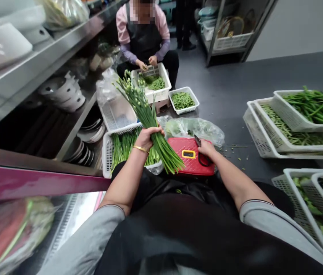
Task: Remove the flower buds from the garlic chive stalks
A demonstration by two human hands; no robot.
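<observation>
My left hand [147, 137] is wrapped round a bunch of flowering chives [142, 109], its budded tips pointing up and away and its cut stem ends down toward my lap. In my right hand [206, 148] is a pair of dark scissors [198, 141], over the right side of a red quilted case [184, 147] with a yellow-framed label. The stem ends overlap the left part of this case. Below my left hand, a white basket [107, 152] holds more long green stalks. Behind the case lies a clear plastic bag [201, 128] with greens inside.
Opposite me a seated person [144, 34] works over a white basket [165, 91] of green pieces. A tray [196, 103] of cut beans stands beside it. Stacked baskets [261, 149] of vegetables line the right; metal shelving [72, 34] with dishes flanks the left.
</observation>
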